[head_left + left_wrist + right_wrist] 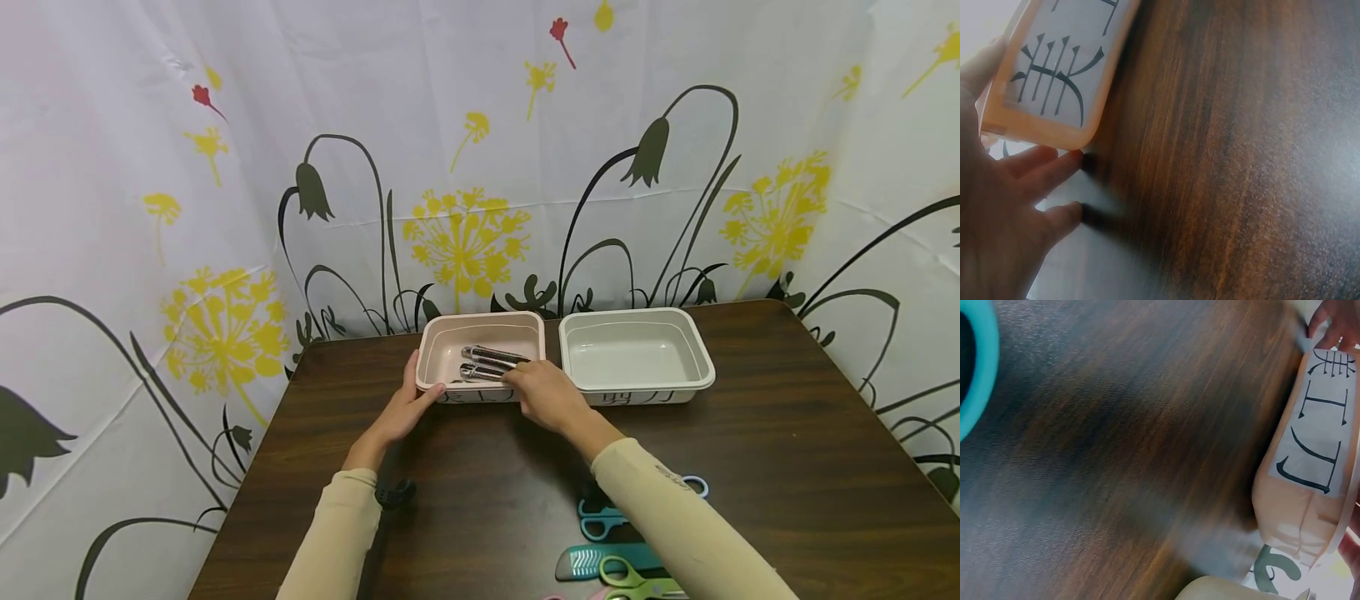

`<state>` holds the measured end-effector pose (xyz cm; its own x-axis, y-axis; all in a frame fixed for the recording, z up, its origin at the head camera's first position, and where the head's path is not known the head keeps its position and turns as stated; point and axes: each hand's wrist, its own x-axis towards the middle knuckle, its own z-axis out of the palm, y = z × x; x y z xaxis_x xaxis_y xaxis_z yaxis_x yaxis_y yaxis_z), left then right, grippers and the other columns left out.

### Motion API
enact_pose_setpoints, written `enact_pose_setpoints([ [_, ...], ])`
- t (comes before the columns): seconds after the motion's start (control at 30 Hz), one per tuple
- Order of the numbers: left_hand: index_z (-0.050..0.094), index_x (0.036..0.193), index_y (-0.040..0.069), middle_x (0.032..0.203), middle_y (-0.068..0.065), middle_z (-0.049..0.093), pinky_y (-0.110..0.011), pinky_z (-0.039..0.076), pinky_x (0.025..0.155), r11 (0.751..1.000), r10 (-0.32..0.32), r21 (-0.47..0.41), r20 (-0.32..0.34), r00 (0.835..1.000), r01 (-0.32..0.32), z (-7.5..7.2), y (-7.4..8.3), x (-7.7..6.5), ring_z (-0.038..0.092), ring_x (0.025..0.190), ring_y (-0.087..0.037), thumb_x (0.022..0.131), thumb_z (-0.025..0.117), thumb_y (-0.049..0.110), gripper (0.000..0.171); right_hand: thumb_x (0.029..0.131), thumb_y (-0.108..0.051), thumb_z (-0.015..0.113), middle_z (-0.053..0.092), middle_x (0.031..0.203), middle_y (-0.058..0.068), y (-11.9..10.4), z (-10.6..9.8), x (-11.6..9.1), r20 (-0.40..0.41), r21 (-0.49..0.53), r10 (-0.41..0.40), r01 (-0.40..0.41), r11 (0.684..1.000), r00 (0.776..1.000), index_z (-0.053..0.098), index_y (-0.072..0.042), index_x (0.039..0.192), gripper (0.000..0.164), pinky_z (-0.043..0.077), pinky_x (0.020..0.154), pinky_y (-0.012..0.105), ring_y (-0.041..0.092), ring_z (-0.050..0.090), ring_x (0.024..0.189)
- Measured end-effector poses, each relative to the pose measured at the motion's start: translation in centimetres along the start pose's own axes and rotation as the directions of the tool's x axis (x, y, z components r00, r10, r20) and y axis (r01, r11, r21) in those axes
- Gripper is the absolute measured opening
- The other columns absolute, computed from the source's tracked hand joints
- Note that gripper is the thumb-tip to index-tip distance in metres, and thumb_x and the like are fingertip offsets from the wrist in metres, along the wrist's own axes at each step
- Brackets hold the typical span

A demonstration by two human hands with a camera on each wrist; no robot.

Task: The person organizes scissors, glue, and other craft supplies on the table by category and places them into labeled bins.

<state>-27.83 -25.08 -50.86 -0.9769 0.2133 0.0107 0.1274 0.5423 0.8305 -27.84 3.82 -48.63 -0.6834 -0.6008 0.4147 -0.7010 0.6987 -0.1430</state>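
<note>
A pink plastic bin stands at the back of the table, holding several silver-and-black utility knives. My left hand grips its left front corner, the thumb along the front rim and the fingers at the end wall. In the left wrist view, that hand lies by the bin's labelled front. My right hand reaches over the right front rim and pinches the near end of one utility knife; its fingertips are partly hidden. The right wrist view shows the bin's front label at its right edge.
A white bin stands just right of the pink one. Blue scissors, a teal tool with white marks and green scissors lie near the front, partly under my right sleeve. A patterned curtain hangs behind.
</note>
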Motion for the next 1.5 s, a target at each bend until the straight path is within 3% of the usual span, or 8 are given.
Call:
enact_pose_setpoints([
  [0.33, -0.004, 0.157, 0.014, 0.15, -0.031, 0.031, -0.058, 0.028, 0.107, 1.0, 0.005, 0.016, -0.011, 1.0, -0.004, 0.1, -0.4, 0.4, 0.04, 0.131, -0.043, 0.099, 0.058, 0.035, 0.087, 0.084, -0.001, 0.064, 0.068, 0.103, 0.0, -0.2, -0.9, -2.0, -0.179, 0.075, -0.069, 0.083, 0.994, 0.981, 0.073, -0.012, 0.106, 0.026, 0.046, 0.091, 0.038, 0.021, 0.063, 0.097],
  [0.47, -0.005, 0.157, 0.014, 0.15, -0.031, 0.031, -0.058, 0.028, 0.107, 1.0, 0.0, 0.018, -0.006, 1.0, 0.0, 0.0, -0.4, 0.2, 0.04, 0.131, -0.043, 0.1, 0.057, 0.035, 0.087, 0.085, -0.001, 0.065, 0.067, 0.104, 0.0, -1.2, -1.9, -3.1, -0.21, 0.12, -0.038, 0.064, 0.991, 0.977, 0.073, -0.012, 0.109, 0.028, 0.048, 0.088, 0.038, 0.02, 0.062, 0.096],
  [0.67, -0.005, 0.157, 0.01, 0.151, -0.032, 0.028, -0.059, 0.027, 0.107, 1.0, -0.017, -0.009, 0.02, 1.0, 0.017, -0.1, 0.5, -0.2, 0.038, 0.133, -0.045, 0.1, 0.058, 0.031, 0.087, 0.085, -0.004, 0.071, 0.066, 0.109, -0.004, -2.7, -3.5, -6.4, -0.15, 0.218, 0.079, -0.045, 0.975, 0.986, 0.073, -0.015, 0.114, 0.031, 0.049, 0.084, 0.037, 0.016, 0.061, 0.098],
  [0.87, -0.007, 0.156, 0.005, 0.151, -0.036, 0.024, -0.061, 0.026, 0.107, 0.998, -0.017, -0.052, 0.061, 0.998, 0.02, -0.7, 1.9, -0.5, 0.035, 0.134, -0.049, 0.1, 0.058, 0.025, 0.088, 0.084, -0.01, 0.076, 0.064, 0.112, -0.007, -3.3, -5.4, -10.7, -0.06, 0.257, 0.141, -0.121, 0.959, 0.988, 0.072, -0.018, 0.115, 0.032, 0.049, 0.083, 0.036, 0.013, 0.06, 0.1],
  [1.07, -0.008, 0.157, 0.016, 0.153, -0.03, 0.027, -0.057, 0.027, 0.108, 1.0, -0.009, -0.006, 0.022, 1.0, 0.009, -0.2, -0.3, 0.2, 0.037, 0.134, -0.043, 0.1, 0.056, 0.035, 0.088, 0.08, -0.006, 0.079, 0.064, 0.111, -0.009, -3.9, -6.5, -15.7, -0.062, 0.3, 0.105, -0.082, 0.95, 0.993, 0.072, -0.018, 0.111, 0.034, 0.051, 0.079, 0.034, 0.011, 0.06, 0.098],
  [1.23, -0.007, 0.158, 0.021, 0.153, -0.027, 0.029, -0.057, 0.028, 0.107, 1.0, -0.004, -0.009, 0.005, 1.0, 0.004, -0.1, -0.7, 0.4, 0.038, 0.134, -0.042, 0.099, 0.057, 0.038, 0.088, 0.078, -0.005, 0.081, 0.062, 0.109, -0.012, -4.5, -6.8, -19.4, -0.081, 0.315, 0.071, -0.042, 0.948, 0.994, 0.073, -0.018, 0.107, 0.033, 0.052, 0.078, 0.031, 0.008, 0.06, 0.096],
  [1.43, -0.008, 0.157, 0.016, 0.153, -0.03, 0.027, -0.059, 0.027, 0.107, 1.0, 0.008, -0.003, 0.022, 1.0, -0.008, -0.2, -0.6, 0.4, 0.037, 0.134, -0.044, 0.1, 0.056, 0.036, 0.088, 0.082, -0.011, 0.078, 0.061, 0.107, -0.015, -3.9, -6.5, -23.0, 0.065, 0.277, 0.092, -0.106, 0.955, 0.994, 0.073, -0.02, 0.107, 0.027, 0.052, 0.075, 0.032, 0.007, 0.058, 0.095],
  [1.5, -0.008, 0.157, 0.013, 0.153, -0.032, 0.025, -0.059, 0.027, 0.108, 1.0, -0.004, -0.019, 0.043, 0.999, 0.005, -0.4, 0.1, 0.2, 0.036, 0.134, -0.046, 0.101, 0.057, 0.032, 0.088, 0.083, -0.01, 0.077, 0.061, 0.109, -0.013, -3.5, -6.4, -23.9, 0.123, 0.272, 0.09, -0.121, 0.955, 0.988, 0.073, -0.019, 0.11, 0.029, 0.052, 0.075, 0.032, 0.007, 0.058, 0.096],
])
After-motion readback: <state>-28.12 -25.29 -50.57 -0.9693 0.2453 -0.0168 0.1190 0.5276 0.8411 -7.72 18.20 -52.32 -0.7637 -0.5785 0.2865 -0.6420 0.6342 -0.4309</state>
